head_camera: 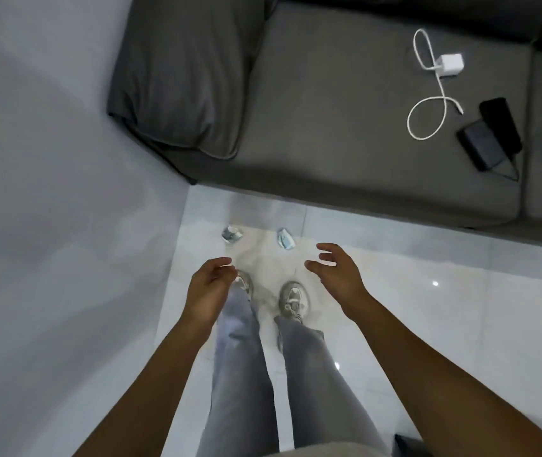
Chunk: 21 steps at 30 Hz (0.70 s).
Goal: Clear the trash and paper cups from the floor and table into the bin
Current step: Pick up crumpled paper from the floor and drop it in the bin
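Two small crumpled pieces of trash lie on the glossy white floor in front of my shoes: a greenish-white trash piece [232, 233] on the left and a pale blue trash piece [285, 238] on the right. My left hand [208, 288] hangs above my left shoe with relaxed, loosely curled fingers and holds nothing. My right hand [335, 273] is spread, fingers apart, just right of and below the blue piece, touching nothing. No bin or paper cup is in view.
A grey sofa [329, 127] runs across the top, its front edge close behind the trash. On its seat lie a white charger with cable [449, 63] and two dark devices [487, 140]. A white wall [48, 159] stands at the left.
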Tool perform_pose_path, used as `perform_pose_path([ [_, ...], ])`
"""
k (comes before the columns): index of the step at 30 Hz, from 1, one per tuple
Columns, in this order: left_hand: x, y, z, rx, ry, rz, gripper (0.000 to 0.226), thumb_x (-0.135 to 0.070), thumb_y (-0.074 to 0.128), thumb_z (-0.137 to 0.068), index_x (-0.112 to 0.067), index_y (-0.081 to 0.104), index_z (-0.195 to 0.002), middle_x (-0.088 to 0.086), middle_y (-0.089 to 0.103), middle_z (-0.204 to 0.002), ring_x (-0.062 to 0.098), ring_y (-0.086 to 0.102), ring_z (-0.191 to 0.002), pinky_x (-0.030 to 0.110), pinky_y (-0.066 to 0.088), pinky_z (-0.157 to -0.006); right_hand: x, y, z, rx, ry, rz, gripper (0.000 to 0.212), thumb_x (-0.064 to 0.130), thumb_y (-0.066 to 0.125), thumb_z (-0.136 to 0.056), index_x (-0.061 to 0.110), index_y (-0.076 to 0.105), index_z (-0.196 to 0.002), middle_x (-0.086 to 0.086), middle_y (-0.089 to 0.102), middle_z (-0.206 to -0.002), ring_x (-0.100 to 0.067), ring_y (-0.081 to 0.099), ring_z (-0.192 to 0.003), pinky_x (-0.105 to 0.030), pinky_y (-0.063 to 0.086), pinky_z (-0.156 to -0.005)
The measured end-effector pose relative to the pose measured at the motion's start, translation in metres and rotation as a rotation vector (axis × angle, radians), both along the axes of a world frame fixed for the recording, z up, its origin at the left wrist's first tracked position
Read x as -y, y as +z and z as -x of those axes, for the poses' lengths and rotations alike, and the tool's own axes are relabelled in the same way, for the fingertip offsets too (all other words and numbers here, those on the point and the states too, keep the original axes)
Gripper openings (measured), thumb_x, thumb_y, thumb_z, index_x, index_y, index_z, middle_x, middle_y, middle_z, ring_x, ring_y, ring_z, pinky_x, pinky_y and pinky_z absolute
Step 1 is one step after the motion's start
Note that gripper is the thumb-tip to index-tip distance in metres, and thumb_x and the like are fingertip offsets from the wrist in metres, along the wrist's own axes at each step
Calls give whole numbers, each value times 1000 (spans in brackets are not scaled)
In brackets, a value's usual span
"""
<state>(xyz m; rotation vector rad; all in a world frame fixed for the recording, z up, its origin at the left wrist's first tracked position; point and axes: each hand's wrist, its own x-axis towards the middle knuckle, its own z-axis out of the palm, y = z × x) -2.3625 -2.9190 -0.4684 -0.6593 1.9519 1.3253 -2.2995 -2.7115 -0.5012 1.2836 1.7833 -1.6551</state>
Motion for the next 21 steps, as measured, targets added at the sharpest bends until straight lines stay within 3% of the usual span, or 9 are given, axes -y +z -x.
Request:
perform_pose_path([
  [6, 0, -154, 31, 62, -85, 34, 21, -2, 57, -90, -11, 63, -108, 4, 66, -97, 6, 61, -82, 13, 48, -75, -2, -169, 25, 108, -29, -77, 53, 22, 74, -81, 25, 50, -128, -2, 51, -127, -22, 55, -110, -26, 42, -85],
  [10, 8, -268, 43, 83, -139, 45, 22, 0, 56, -90, -13, 63, -105, 4, 67, -93, 2, 62, -74, 3, 46, -61, 0, -297, 32, 170, 9, -136, 61, 21, 76, -79, 22, 47, -132, -6, 49, -133, -23, 52, -117, -34, 45, -99],
  [13, 18, -348, 50, 89, -191, 47, 22, -1, 57, -89, -14, 63, -106, 4, 68, -95, 10, 62, -80, 11, 48, -67, 3, -388, 39, 190, 46, -178, 67, 21, 76, -78, 20, 43, -136, -8, 47, -135, -22, 49, -122, -37, 42, -103],
  [17, 33, -436, 50, 125, -184, 32, 22, -2, 58, -88, -20, 65, -99, 8, 69, -101, 20, 63, -95, 33, 48, -90, 7, -494, 51, 191, 86, -241, 75, 24, 78, -75, 18, 38, -139, -11, 46, -134, -27, 48, -122, -37, 41, -103],
  [21, 41, -498, 53, 148, -232, 81, 22, -8, 60, -89, -20, 65, -107, 2, 67, -108, 17, 63, -99, 31, 49, -89, 22, -569, 64, 189, 228, -411, 89, 33, 83, -68, 17, 33, -139, -13, 38, -136, -31, 37, -125, -34, 34, -101],
])
